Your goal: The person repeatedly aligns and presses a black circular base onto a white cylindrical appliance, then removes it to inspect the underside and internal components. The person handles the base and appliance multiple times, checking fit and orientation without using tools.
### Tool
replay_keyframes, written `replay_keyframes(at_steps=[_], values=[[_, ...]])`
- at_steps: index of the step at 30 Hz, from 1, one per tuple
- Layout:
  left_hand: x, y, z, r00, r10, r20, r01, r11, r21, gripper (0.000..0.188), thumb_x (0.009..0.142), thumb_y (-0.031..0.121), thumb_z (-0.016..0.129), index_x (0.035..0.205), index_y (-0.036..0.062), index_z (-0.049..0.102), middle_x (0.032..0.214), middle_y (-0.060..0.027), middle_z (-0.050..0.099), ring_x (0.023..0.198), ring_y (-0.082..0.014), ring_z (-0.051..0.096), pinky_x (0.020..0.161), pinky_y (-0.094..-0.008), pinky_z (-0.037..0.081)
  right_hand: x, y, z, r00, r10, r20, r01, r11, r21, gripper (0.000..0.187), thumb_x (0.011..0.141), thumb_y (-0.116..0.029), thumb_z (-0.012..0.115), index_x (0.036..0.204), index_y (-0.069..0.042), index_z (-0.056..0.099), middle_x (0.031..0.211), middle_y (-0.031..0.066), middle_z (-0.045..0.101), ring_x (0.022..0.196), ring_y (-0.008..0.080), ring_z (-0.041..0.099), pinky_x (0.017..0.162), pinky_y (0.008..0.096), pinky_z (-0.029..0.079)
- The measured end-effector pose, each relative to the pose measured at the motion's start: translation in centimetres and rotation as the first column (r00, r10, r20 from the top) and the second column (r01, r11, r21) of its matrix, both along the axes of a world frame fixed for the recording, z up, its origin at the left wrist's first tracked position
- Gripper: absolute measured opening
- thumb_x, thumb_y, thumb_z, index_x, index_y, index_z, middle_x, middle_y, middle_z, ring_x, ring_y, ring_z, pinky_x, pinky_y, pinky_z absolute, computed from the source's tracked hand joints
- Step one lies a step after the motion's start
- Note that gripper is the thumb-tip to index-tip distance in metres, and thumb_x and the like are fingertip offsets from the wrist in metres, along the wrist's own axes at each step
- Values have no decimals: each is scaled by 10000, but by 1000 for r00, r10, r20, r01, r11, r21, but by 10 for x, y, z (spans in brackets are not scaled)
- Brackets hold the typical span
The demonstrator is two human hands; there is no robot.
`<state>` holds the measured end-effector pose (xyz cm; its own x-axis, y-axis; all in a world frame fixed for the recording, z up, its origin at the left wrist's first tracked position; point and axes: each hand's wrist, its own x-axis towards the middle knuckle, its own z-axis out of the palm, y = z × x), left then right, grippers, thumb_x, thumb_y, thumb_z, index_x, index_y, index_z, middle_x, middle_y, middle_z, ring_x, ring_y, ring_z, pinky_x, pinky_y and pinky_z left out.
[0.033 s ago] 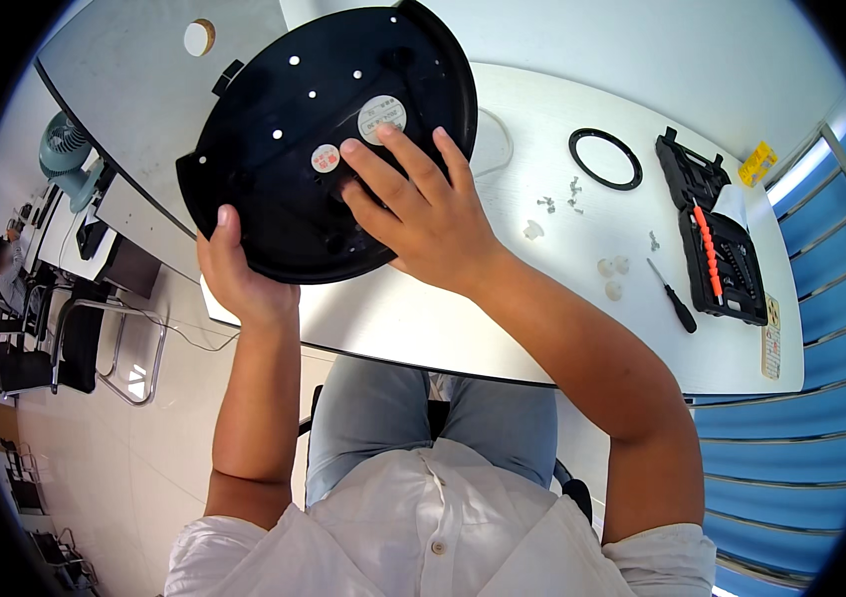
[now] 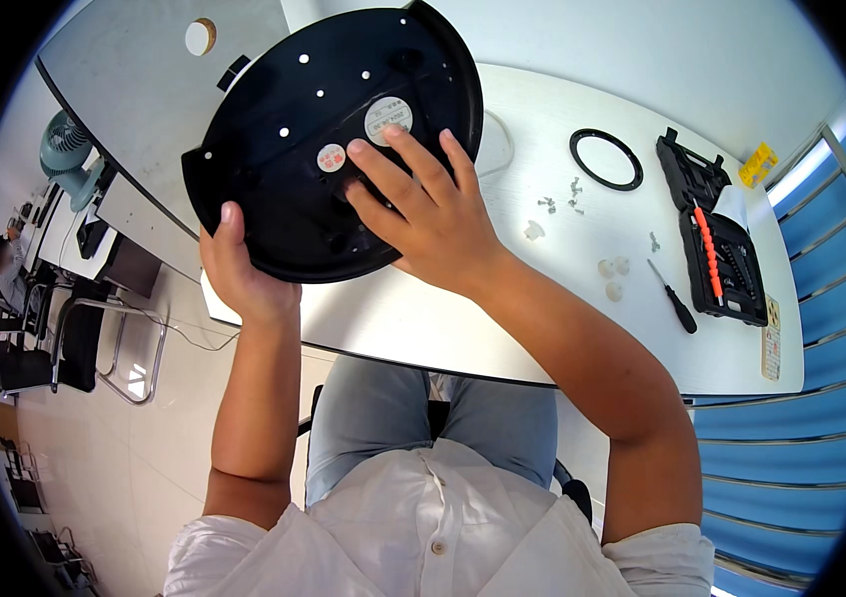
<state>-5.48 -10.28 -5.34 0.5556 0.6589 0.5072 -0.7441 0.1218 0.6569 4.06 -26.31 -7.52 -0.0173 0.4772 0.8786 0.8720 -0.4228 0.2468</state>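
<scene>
A large black round plastic appliance base point(image 2: 264, 184) is tilted up above the near table edge. Its face has several small white-looking holes and two round labels. My left hand point(image 2: 244, 274) grips its lower left rim, thumb in front, the other fingers hidden behind. My right hand point(image 2: 433, 219) holds it at the lower right, spread fingers on the face near the labels; a bit of skin shows below the rim, and the thumb is not clearly visible. On the table to the right lie a black ring point(image 2: 606, 159), loose screws point(image 2: 574, 189) and translucent round pieces point(image 2: 612, 274).
A black-handled screwdriver point(image 2: 677, 298) lies beside an open black tool case point(image 2: 727, 259) holding an orange shaft. Further right are a yellow piece point(image 2: 758, 164) and a remote-like strip point(image 2: 771, 338). A green fan point(image 2: 65, 149) and a seated person point(image 2: 7, 264) are far left.
The black base and my right hand have shifted slightly to the right. My left hand stays on the rim.
</scene>
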Motion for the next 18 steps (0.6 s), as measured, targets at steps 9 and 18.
replay_keyframes(at_steps=[9,18], values=[[4,-8,6,998,-60,-14,61,991,123,477,964,319,461,1239,-69,497,1213,-178,577,1079,-263,598,924,-356,487,-4,-35,2,908,294,-299,-312,950,-14,722,646,-469,753,1285,-227,517,1445,37,390,1368,309,264,1112,553,90],[5,-16,-3,990,-90,-107,120,940,320,599,965,417,465,1299,-78,425,1269,-172,531,1139,-249,552,974,-347,434,20,-24,86,974,148,-174,-123,981,147,599,800,-493,653,1283,-163,529,1210,26,584,1258,326,418,1067,591,148]])
